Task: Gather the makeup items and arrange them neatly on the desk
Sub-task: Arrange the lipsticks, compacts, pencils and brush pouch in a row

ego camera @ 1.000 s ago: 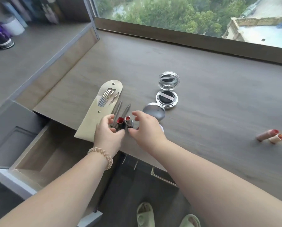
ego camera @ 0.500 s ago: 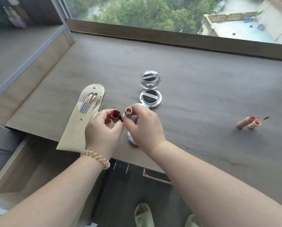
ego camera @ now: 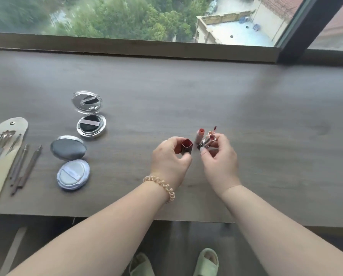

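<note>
Left hand fingers pinch the likely light, slick cap; right hand fingers hold the lipstick by its rigid barrel.

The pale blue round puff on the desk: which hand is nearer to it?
Left. The left hand, holding a red cap, is to the right of the puff; the right hand, holding a lipstick, is farther right again.

Left hand grips red cap; right hand pinches, seemingly, lipstick.
</note>
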The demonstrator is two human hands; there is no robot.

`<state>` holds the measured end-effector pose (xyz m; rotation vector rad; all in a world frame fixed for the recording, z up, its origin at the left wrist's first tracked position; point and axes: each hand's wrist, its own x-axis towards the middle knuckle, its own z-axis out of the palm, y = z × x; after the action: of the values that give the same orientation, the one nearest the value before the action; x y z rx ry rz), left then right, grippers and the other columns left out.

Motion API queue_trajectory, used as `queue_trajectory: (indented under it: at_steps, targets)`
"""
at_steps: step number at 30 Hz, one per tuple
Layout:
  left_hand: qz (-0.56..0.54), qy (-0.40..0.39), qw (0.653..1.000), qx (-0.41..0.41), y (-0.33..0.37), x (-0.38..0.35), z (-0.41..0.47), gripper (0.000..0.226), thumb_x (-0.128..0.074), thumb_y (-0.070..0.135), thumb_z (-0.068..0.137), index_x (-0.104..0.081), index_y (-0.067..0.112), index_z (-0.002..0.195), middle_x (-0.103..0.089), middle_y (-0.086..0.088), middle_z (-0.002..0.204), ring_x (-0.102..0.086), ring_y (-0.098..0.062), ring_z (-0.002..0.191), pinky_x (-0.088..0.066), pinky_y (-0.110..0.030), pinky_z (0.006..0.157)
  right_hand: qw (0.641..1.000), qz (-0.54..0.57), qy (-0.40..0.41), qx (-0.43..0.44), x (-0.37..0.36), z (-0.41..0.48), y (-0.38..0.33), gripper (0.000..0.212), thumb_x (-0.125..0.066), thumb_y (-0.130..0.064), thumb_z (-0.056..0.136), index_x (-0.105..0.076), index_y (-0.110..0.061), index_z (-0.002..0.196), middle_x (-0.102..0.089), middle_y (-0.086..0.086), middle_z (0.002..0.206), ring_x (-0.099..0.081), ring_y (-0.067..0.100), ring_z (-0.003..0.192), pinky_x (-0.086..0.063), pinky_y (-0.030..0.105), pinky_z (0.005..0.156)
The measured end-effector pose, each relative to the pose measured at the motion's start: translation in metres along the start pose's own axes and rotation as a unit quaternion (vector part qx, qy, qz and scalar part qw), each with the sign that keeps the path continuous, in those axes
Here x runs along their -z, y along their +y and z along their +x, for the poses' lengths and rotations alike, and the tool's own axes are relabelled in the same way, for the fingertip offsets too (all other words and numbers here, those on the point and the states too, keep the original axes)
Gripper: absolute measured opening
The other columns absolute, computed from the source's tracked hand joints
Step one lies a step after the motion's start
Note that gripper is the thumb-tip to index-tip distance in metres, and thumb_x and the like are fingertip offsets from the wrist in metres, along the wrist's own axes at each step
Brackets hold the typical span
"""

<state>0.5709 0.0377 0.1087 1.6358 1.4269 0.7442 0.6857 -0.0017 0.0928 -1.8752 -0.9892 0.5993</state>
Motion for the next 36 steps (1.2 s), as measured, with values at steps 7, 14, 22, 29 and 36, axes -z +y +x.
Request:
queue_trajectory:
  at_steps: [7,14,22,29,36]
  targets:
    - [0.007,0.056,0.998,0.04,0.006,-0.058,0.008,0.015,-0.068,0.013,0.072,-0.063,0.021,0.084,-0.069,0.009,0.081,-0.064,-0.007,0.078,-0.053,-0.031,0.078,0.999,-0.046,-0.022,-0.003,0.027,0.026,0.03,0.019,-0.067,-0.014,0.08,-0.06,-0.023,0.095,-0.066,-0.011,0.089,-0.06,0.009,0.071,-0.049,0.029,0.073]
    - [0.027,0.085,0.994,0.06,0.0,-0.071,0.012,0.015,-0.067,0.014,0.072,-0.063,0.02,0.085,-0.069,0.006,0.083,-0.064,-0.013,0.081,-0.05,-0.03,0.08,0.994,-0.097,-0.048,0.0,0.022,0.037,0.045,0.017,-0.067,-0.02,0.076,-0.063,-0.025,0.092,-0.07,-0.011,0.087,-0.064,0.014,0.083,-0.051,0.035,0.079]
    - [0.033,0.078,0.995,0.061,-0.001,-0.072,0.011,0.018,-0.067,0.017,0.071,-0.059,0.02,0.086,-0.067,0.006,0.086,-0.062,-0.012,0.083,-0.049,-0.028,0.079,0.996,-0.07,-0.047,0.008,0.024,0.034,0.047,0.03,-0.076,-0.027,0.07,-0.058,-0.03,0.094,-0.067,-0.013,0.092,-0.064,0.01,0.082,-0.052,0.039,0.08]
    - [0.016,0.114,0.993,0.02,-0.009,-0.035,-0.004,0.026,-0.071,0.016,0.072,-0.058,0.018,0.094,-0.061,0.007,0.093,-0.055,-0.006,0.082,-0.038,-0.007,0.071,0.978,-0.048,0.093,0.179,0.029,-0.012,0.022,0.03,-0.061,-0.03,0.073,-0.057,-0.021,0.101,-0.052,-0.006,0.082,-0.048,0.01,0.07,-0.046,0.033,0.072]
    - [0.007,0.233,0.972,0.015,-0.039,0.07,-0.019,0.018,-0.065,0.012,0.074,-0.056,0.023,0.085,-0.06,0.004,0.08,-0.055,-0.003,0.071,-0.042,-0.01,0.064,0.958,0.005,-0.03,0.287,-0.059,-0.042,-0.04,0.017,-0.057,-0.019,0.076,-0.062,-0.01,0.089,-0.05,-0.008,0.079,-0.049,0.009,0.07,-0.044,0.026,0.067]
